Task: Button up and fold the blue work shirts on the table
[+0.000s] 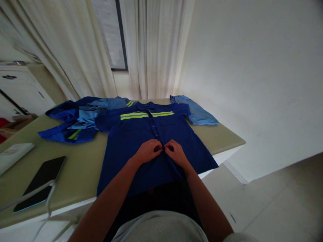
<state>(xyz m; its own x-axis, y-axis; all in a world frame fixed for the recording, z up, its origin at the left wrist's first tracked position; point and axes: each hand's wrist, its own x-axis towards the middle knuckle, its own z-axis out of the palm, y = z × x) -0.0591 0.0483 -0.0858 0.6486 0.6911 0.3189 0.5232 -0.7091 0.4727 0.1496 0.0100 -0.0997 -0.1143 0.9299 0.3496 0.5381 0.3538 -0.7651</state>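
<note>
A dark blue work shirt [141, 134] with a yellow-green reflective stripe across the chest lies flat, front up, on the table [83, 168]. Its hem hangs over the near edge. My left hand [148, 151] and my right hand [176, 153] meet at the button placket in the shirt's lower middle. Both pinch the fabric there with curled fingers, fingertips almost touching each other.
A heap of blue garments [75, 117] lies at the back left, and a folded light blue one [196, 112] at the back right. A black phone [41, 181] with a white cable and a white object [12, 154] sit on the left. Curtains hang behind; tiled floor lies on the right.
</note>
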